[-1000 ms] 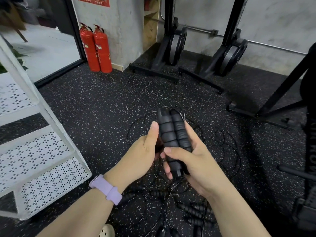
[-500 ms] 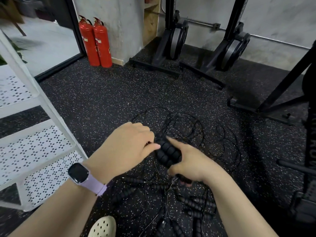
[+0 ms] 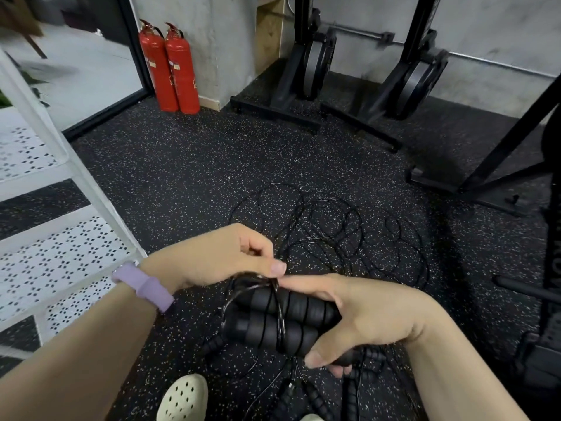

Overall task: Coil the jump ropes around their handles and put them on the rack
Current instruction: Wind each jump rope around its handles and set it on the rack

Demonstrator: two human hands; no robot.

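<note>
My right hand [image 3: 373, 317] grips a pair of black ribbed jump rope handles [image 3: 282, 322], lying side by side and pointing left. A thin black cord [image 3: 280, 317] crosses them in a few turns. My left hand [image 3: 224, 256], with a lilac watch band at the wrist, pinches the cord just above the handles' left end. More cord [image 3: 334, 220] lies in loose loops on the speckled floor beyond my hands. Other black handles [image 3: 315, 399] lie on the floor beneath my hands. The white perforated rack [image 3: 60, 256] stands at the left.
Two red fire extinguishers [image 3: 170, 68] stand against the concrete wall at the back. Black weight racks with plates [image 3: 315, 65] line the far wall, and a black frame base [image 3: 473, 183] sits at the right. A cream clog [image 3: 182, 399] shows at the bottom.
The handles went from upright to lying sideways, lower in view. My left hand moved over their end and now pinches the cord, with turns of cord across the handles.
</note>
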